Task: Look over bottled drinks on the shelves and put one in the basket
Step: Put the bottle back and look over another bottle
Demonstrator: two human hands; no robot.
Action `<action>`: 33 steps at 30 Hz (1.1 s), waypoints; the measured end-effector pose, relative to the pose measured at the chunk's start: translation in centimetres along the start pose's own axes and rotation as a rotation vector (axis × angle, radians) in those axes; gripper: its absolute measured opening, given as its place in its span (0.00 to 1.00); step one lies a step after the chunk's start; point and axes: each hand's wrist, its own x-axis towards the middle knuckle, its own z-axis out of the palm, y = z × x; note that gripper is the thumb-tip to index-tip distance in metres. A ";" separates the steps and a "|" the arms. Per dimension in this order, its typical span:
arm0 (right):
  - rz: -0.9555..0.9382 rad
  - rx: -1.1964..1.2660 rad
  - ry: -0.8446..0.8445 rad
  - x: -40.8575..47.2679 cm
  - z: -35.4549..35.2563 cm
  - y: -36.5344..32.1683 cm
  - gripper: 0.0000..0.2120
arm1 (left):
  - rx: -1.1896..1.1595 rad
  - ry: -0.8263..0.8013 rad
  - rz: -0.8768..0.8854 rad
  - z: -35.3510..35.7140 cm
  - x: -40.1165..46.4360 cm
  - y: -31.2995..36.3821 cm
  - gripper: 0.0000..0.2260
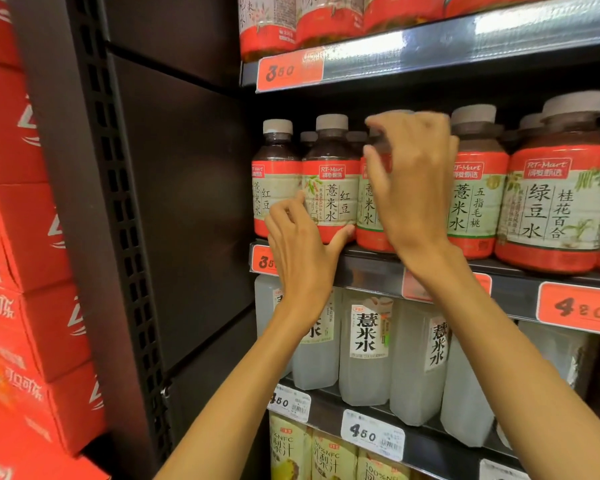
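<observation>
- Bottled drinks [329, 188] with red and pale green labels stand in a row on the middle shelf [371, 268], across the centre and right of the frame, all upright with grey caps.
- The left hand [302, 251] reaches up at centre left; its thumb lies against the red base of the second bottle from the left, its fingers go round that bottle's left side, between it and the first bottle [274, 188]. The grip is curled round the bottle's lower part.
- The right hand [413, 188] is higher, at the centre of the frame, in front of the third bottle [369, 209]. Its fingers are bent at the bottle's neck and shoulder; that bottle's cap is hidden behind them, so I cannot tell whether this grip pinches the bottle or only touches it.
- Right of that hand stand two more bottles, one [475, 202] close by and a larger-looking one [555, 202] at the right edge.
- Orange price tags [579, 310] sit on the shelf edges.
- The shelf below holds cloudy white bottles [366, 348]; lower still are yellow-labelled juice bottles [333, 459].
- Red cartons [21, 271] are stacked along the left edge, beside a dark shelf upright [118, 202].
</observation>
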 end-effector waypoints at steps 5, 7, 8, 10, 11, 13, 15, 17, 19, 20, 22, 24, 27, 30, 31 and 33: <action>0.051 -0.362 -0.149 0.8 -0.2 1.7 0.27 | -0.120 0.057 0.072 -0.8 -0.4 0.8 0.24; 0.031 -0.401 -0.212 0.6 0.2 1.9 0.30 | -0.157 0.021 0.122 -0.9 -0.7 1.2 0.19; 0.034 -0.405 -0.236 0.5 0.4 2.0 0.31 | -0.173 -0.004 0.139 -0.9 -0.9 1.4 0.18; 0.060 -0.383 -0.258 0.4 0.4 2.1 0.32 | -0.183 -0.037 0.161 -0.9 -1.3 1.5 0.17; 0.073 -0.350 -0.251 0.4 0.3 2.1 0.32 | -0.175 -0.043 0.164 -0.9 -1.5 1.5 0.18; 0.097 -0.220 -0.191 0.3 -0.2 1.9 0.33 | -0.169 -0.053 0.159 -0.9 -1.7 1.4 0.18; 0.135 -0.023 -0.111 -0.3 -0.8 1.5 0.34 | -0.191 -0.081 0.154 -1.0 -1.9 1.4 0.20; 0.206 0.216 -0.111 -0.9 -1.4 1.0 0.35 | -0.229 -0.140 0.152 -1.1 -2.0 1.4 0.23; 0.300 0.439 -0.179 -1.3 -1.9 0.7 0.35 | -0.298 -0.221 0.137 -1.4 -2.4 1.2 0.24; 0.328 0.508 -0.208 -1.3 -2.1 0.6 0.35 | -0.343 -0.253 0.118 -1.5 -2.6 1.1 0.24; 0.333 0.584 -0.232 -1.4 -2.7 0.3 0.35 | -0.445 -0.293 0.056 -1.8 -3.2 1.0 0.26; 0.325 0.662 -0.241 -1.6 -3.3 -0.1 0.34 | -0.555 -0.312 0.005 -2.2 -3.6 1.3 0.27; 0.348 0.767 -0.206 -2.1 -4.3 -0.6 0.33 | -0.766 -0.329 -0.013 -3.3 -4.2 1.6 0.26; 0.442 0.956 -0.172 -2.4 -5.5 -1.1 0.30 | -0.951 -0.407 -0.093 -4.9 -5.2 2.1 0.26; 0.486 1.026 -0.182 -2.6 -5.9 -1.4 0.30 | -0.983 -0.428 -0.126 -5.3 -5.7 2.3 0.27; 0.552 1.125 -0.232 -3.0 -6.6 -1.8 0.30 | -1.016 -0.439 -0.171 -6.1 -6.7 2.5 0.25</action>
